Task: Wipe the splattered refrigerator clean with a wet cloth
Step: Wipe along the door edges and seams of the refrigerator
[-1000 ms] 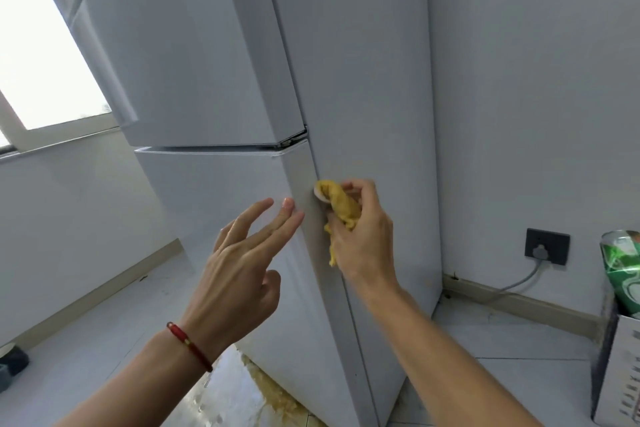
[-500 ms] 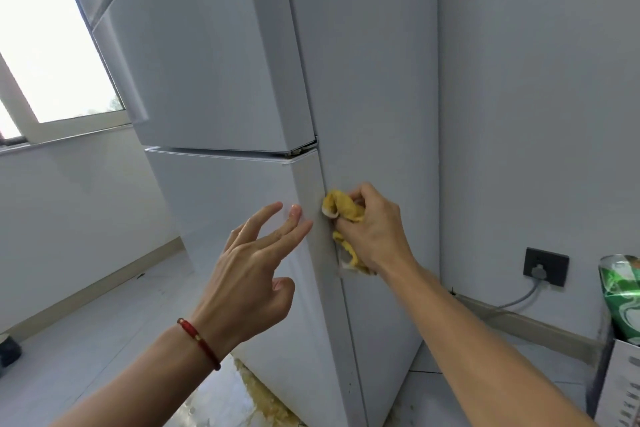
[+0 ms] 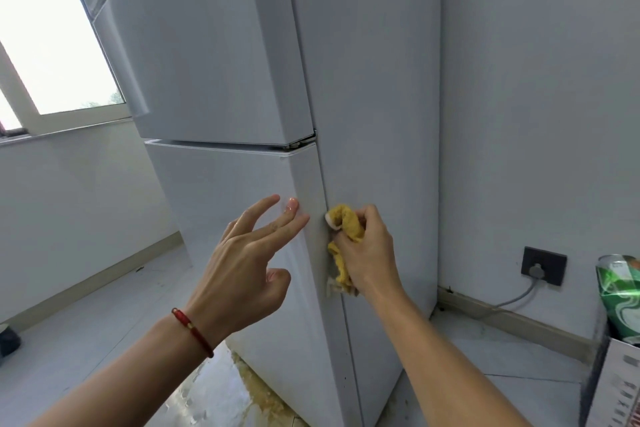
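A tall white two-door refrigerator (image 3: 221, 62) fills the middle of the view, seen from its front right corner. My right hand (image 3: 369, 255) grips a bunched yellow cloth (image 3: 346, 224) and holds it against the side panel just behind the lower door's edge. My left hand (image 3: 242, 263) is spread with straight fingers, its fingertips touching the lower door near that same edge. A red bracelet sits on my left wrist.
A wet brownish puddle (image 3: 256, 388) lies on the tiled floor at the refrigerator's base. A wall socket (image 3: 543, 265) with a grey cable is low on the right wall. A green can (image 3: 621, 302) stands on a white box at the right edge. A window (image 3: 52, 45) is at left.
My right hand with the cloth has slid a little down the side panel. My left hand has stayed at the door edge. The view has shifted slightly.
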Available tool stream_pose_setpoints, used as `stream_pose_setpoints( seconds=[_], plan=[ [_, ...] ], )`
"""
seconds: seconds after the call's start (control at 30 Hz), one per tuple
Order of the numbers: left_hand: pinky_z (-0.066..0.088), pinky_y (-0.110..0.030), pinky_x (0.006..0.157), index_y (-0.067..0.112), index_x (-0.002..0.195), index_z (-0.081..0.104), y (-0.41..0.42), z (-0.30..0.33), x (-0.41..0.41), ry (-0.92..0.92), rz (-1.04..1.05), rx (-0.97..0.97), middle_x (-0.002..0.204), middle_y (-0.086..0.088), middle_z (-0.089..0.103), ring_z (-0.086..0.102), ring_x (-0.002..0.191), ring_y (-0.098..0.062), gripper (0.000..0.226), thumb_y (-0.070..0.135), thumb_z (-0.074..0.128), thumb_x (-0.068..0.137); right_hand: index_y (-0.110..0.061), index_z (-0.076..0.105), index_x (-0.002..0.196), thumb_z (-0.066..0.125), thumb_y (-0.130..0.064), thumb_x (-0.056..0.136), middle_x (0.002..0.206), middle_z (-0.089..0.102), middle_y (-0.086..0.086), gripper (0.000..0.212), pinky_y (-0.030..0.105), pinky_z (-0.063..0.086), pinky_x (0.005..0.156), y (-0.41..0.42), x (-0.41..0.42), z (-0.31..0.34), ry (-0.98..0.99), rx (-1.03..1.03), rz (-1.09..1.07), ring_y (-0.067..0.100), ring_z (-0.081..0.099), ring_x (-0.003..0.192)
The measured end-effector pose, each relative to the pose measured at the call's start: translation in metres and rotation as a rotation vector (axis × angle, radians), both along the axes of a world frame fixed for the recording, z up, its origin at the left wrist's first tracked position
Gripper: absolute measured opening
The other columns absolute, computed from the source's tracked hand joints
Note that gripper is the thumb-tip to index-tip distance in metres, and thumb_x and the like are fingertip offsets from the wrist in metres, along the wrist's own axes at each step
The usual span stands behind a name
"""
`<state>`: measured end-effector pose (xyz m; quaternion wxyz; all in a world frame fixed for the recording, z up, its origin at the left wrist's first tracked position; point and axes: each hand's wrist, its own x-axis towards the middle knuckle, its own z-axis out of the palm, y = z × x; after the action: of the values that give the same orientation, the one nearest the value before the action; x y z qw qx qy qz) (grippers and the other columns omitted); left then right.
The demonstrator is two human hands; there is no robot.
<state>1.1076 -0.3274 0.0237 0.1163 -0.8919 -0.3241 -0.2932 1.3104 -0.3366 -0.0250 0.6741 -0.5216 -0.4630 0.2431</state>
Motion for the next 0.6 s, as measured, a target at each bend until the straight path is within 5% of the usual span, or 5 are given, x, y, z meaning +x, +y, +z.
stream_pose_setpoints(
  seconds=[0.17,0.27,0.33,0.43,0.6],
  plan=[
    [0.043,-0.055,0.113,0.027,0.151,0.051,0.0,0.0,0.002,-0.009,0.004,0.007,0.157,0.015,0.041,0.026,0.155,-0.018,0.083,0.009,0.055,0.07,-0.025,0.051,0.086,0.065,-0.004,0.094,0.091,0.061,0.001,0.027,0.022,0.049,0.057,-0.01,-0.005,-0.074,-0.127,-0.159,-0.05,0.016,0.062,0.079],
    [0.042,-0.053,0.112,0.028,0.151,0.051,0.001,0.0,0.001,-0.007,-0.004,0.016,0.157,0.017,0.039,0.027,0.154,-0.019,0.084,0.008,0.054,0.07,-0.031,0.049,0.083,0.065,-0.007,0.089,0.092,0.061,0.001,0.03,0.032,0.054,0.058,-0.002,-0.001,-0.053,-0.233,-0.118,-0.079,0.02,0.064,0.079],
    [0.039,-0.048,0.114,0.029,0.151,0.051,0.002,0.001,0.0,-0.008,-0.011,0.027,0.156,0.017,0.04,0.027,0.154,-0.019,0.083,0.008,0.053,0.071,-0.027,0.053,0.087,0.069,-0.009,0.089,0.091,0.064,0.002,0.024,0.032,0.057,0.056,0.004,0.003,-0.019,-0.183,-0.021,-0.079,0.011,0.065,0.073],
    [0.035,-0.044,0.113,0.028,0.151,0.051,0.004,0.0,0.0,-0.004,-0.009,0.041,0.156,0.017,0.041,0.028,0.154,-0.02,0.082,0.007,0.054,0.072,-0.018,0.061,0.094,0.074,-0.008,0.092,0.088,0.066,-0.001,0.016,0.016,0.051,0.056,0.004,0.001,0.015,-0.062,0.112,-0.061,-0.002,0.061,0.068],
    [0.035,-0.044,0.114,0.03,0.153,0.048,0.009,-0.004,-0.002,0.01,-0.018,0.058,0.159,0.018,0.036,0.026,0.154,-0.019,0.085,0.006,0.055,0.072,-0.025,0.069,0.109,0.077,-0.033,0.094,0.1,0.068,-0.002,0.018,0.028,0.059,0.078,-0.002,-0.013,-0.033,0.018,0.113,-0.041,0.011,0.068,0.089]
  ],
)
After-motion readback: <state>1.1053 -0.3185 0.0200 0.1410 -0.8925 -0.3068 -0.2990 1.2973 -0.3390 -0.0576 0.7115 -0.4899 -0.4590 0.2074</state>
